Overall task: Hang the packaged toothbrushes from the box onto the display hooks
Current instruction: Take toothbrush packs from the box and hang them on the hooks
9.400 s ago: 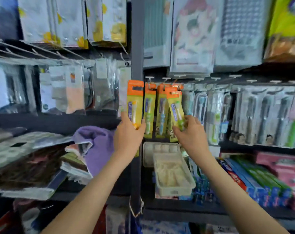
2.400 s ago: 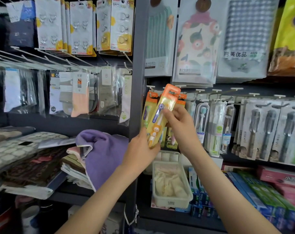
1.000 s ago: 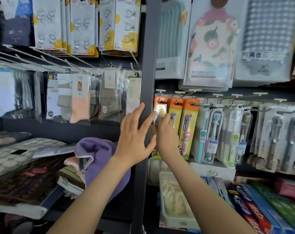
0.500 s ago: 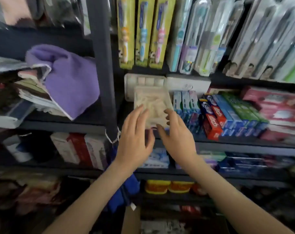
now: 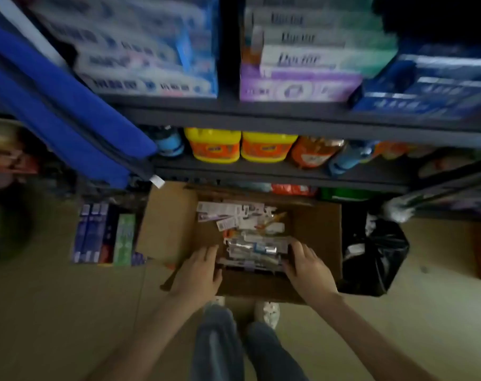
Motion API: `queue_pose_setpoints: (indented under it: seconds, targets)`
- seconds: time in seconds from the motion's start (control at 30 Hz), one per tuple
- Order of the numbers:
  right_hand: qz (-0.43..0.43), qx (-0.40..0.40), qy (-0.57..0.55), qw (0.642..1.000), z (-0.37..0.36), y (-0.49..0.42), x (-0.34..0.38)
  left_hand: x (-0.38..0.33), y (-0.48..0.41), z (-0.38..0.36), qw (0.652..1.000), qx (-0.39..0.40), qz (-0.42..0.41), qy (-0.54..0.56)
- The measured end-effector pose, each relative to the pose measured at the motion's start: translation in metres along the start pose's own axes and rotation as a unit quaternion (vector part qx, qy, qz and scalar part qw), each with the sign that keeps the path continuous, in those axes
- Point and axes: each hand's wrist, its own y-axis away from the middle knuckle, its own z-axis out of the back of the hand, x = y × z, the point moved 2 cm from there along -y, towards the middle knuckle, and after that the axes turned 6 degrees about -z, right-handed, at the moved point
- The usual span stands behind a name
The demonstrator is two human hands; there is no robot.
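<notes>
An open cardboard box [image 5: 173, 229] stands on the floor below the shelves, with a pile of packaged toothbrushes [image 5: 250, 240] inside. My left hand [image 5: 200, 270] hovers over the box's near left side, fingers straight and empty. My right hand [image 5: 306, 266] reaches in at the right end of the pile, fingers touching the packs; no grip shows. The display hooks are out of view.
Stacked toothpaste boxes [image 5: 104, 235] lie on the floor left of the cardboard box. A black bag [image 5: 374, 257] sits to its right. Yellow detergent bottles [image 5: 239, 145] stand on a low shelf. A blue hanging cloth [image 5: 55, 100] crosses the upper left. My legs [image 5: 239, 347] are below.
My view has swung down from the hanging toothbrushes to the floor. Both hands dropped from the shelf level to the cardboard box, empty.
</notes>
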Motion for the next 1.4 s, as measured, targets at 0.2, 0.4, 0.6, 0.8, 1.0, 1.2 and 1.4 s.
queue_pose_setpoints:
  seconds: [0.2,0.4,0.6,0.8,1.0,1.2,1.4]
  targets:
    - [-0.013,0.082,0.045,0.996,-0.154,-0.098,-0.061,0.027,-0.095,-0.105,0.995,0.092,0.020,-0.019]
    - [-0.042,0.137,0.175,0.974,-0.278,-0.215,-0.087,0.062,-0.203,-0.191,0.989,0.128,-0.026,-0.069]
    - [-0.014,0.099,0.119,0.988,-0.320,-0.271,-0.101,0.098,-0.239,-0.236,0.990,0.116,-0.027,-0.082]
    - [0.069,0.128,0.171,0.974,-0.315,-0.276,-0.098,0.091,-0.251,-0.250,0.986,0.113,-0.017,-0.124]
    - [0.089,0.150,0.220,0.960,-0.324,-0.276,-0.086,0.071,-0.256,-0.251,0.984,0.095,-0.046,-0.140]
    - [0.112,0.163,0.290,0.936,-0.318,-0.270,-0.076,0.063,-0.247,-0.249,0.981,0.076,-0.080,-0.160]
    - [0.130,0.106,0.315,0.934,-0.261,-0.224,-0.065,0.042,-0.219,-0.217,0.990,0.049,-0.042,-0.127]
